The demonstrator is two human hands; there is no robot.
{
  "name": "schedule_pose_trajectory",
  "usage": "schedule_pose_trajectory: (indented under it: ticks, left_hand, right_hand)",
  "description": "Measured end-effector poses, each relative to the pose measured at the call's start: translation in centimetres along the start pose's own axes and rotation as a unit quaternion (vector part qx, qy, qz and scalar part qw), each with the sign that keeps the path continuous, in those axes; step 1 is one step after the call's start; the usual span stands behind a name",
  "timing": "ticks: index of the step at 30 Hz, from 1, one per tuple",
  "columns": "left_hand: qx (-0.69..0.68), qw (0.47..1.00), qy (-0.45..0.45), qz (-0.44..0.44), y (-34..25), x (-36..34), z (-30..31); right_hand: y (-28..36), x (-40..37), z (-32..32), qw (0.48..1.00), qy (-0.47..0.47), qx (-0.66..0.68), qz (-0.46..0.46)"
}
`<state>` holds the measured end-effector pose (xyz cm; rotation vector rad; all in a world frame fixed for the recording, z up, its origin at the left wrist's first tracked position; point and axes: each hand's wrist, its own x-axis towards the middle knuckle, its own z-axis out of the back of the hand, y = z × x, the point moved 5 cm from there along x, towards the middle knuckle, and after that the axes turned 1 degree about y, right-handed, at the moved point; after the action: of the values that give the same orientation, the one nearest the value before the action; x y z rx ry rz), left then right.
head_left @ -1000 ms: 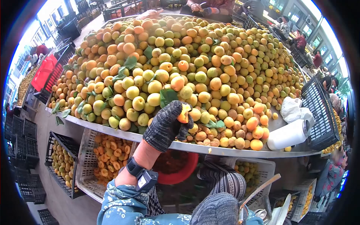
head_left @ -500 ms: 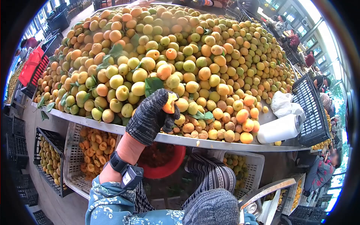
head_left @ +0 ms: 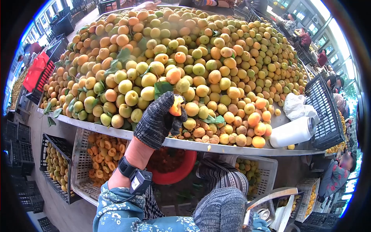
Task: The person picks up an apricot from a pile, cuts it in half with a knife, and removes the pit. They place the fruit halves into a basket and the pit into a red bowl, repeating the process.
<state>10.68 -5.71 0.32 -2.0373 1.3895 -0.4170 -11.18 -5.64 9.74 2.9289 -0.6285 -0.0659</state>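
Observation:
My left hand (head_left: 158,120), in a dark knit glove, is closed around an opened apricot (head_left: 176,106) with orange flesh showing. It is above the near edge of the heaped apricots (head_left: 185,69), beside a green leaf (head_left: 162,89). A band with a small device (head_left: 140,181) circles the left wrist. Low in the view, close to the camera, is my right hand (head_left: 221,207) in a grey knit glove. Its fingers look curled, and whatever they may hold is hidden. A red basin (head_left: 185,172) sits beneath the table edge (head_left: 193,145).
A white crate (head_left: 79,166) of apricot halves and a black crate (head_left: 58,139) of whole fruit stand below left. On the table's right are a white jar (head_left: 292,132), a plastic bag (head_left: 296,108) and a black crate (head_left: 328,127). A seated person (head_left: 336,174) is at far right.
The whole scene has shifted slightly right in the view. My right hand has risen a little and shows more of its fingers. The left hand still grips the apricot.

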Motion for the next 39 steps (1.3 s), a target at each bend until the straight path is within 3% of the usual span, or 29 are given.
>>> schedule_pose_trajectory:
  ticks: [1,4,7,8,10,12,14,18,20,21,22,23,25,26,28,29,30,31,34,36,39]
  left_hand:
    - [0.100,0.993,-0.024,-0.057,-0.3,-0.2,-0.4]
    - [-0.001,0.998,-0.058,0.020,-0.2,-0.2,-0.7]
    - [0.027,0.997,-0.070,0.018,-0.4,0.0,-0.6]
    - [0.033,0.996,-0.076,0.020,-0.4,0.0,-0.4]
    - [0.004,0.998,-0.055,0.012,-0.5,0.1,-0.4]
    - [-0.020,0.998,-0.066,0.008,-0.3,0.1,-0.1]
    - [0.084,0.993,-0.060,-0.050,-0.6,-0.1,-0.1]
    - [-0.008,0.995,-0.098,0.011,-0.5,-0.3,-0.5]
    - [-0.009,0.999,-0.052,0.009,-0.3,-0.2,-0.1]
    - [-0.006,0.998,-0.055,0.011,-0.2,-0.3,0.1]
    - [0.056,0.997,-0.042,-0.018,-0.3,-0.2,-0.1]
    - [0.117,0.992,-0.027,-0.045,-0.4,-0.2,-0.2]
    - [0.072,0.997,-0.022,-0.015,-0.5,-0.4,-0.6]
    - [0.025,0.999,-0.017,0.013,-0.4,-0.4,-0.8]
    - [0.053,0.998,-0.027,-0.002,-0.3,-0.4,-1.1]
    - [0.081,0.996,-0.038,-0.018,-0.4,-0.3,-1.2]
    - [0.082,0.996,-0.038,-0.016,-0.4,-0.3,-1.3]
    - [0.069,0.997,-0.045,0.001,-0.3,-0.3,-1.2]
    - [0.032,0.997,-0.073,0.023,-0.1,-0.1,-0.9]
    - [0.004,0.995,-0.093,0.029,0.1,0.0,-0.8]
    - [0.040,0.998,-0.036,0.030,-0.1,0.0,-1.1]
  right_hand:
    - [-0.2,0.0,0.1,1.000,-0.003,0.008,0.003]
    - [-0.2,-0.1,0.1,0.999,-0.014,0.030,0.012]
    - [-0.8,-0.3,-0.1,0.998,-0.025,0.059,0.021]
    - [0.8,4.2,-3.0,0.936,0.303,-0.148,-0.101]
    - [0.9,3.3,1.5,0.998,0.056,-0.007,-0.024]
    - [2.2,3.1,3.9,0.999,0.011,-0.035,-0.002]
    - [3.7,2.9,6.1,0.989,-0.081,-0.114,0.047]
    - [4.1,3.2,6.3,0.976,-0.124,-0.174,0.048]
    - [4.1,3.0,7.2,0.971,-0.113,-0.204,0.046]
    - [4.6,2.8,6.8,0.894,-0.117,-0.419,0.102]
    - [4.8,2.6,6.0,0.767,-0.115,-0.612,0.153]
    - [4.9,2.6,5.9,0.769,-0.118,-0.610,0.152]
    - [5.3,2.8,5.5,0.714,-0.128,-0.682,0.096]
    - [5.4,2.8,4.9,0.714,-0.130,-0.681,0.097]
    - [5.1,3.0,4.8,0.854,-0.157,-0.492,0.054]
    - [5.2,3.2,4.9,0.855,-0.158,-0.491,0.055]
    - [4.6,3.6,5.0,0.935,-0.116,-0.335,0.017]
    - [3.9,3.8,4.8,0.983,-0.069,-0.166,-0.022]
    - [4.1,3.2,5.4,0.965,-0.067,-0.251,-0.027]
    - [3.9,3.2,6.1,0.971,-0.066,-0.230,-0.029]
    - [3.3,3.2,6.5,0.981,-0.069,-0.173,-0.050]
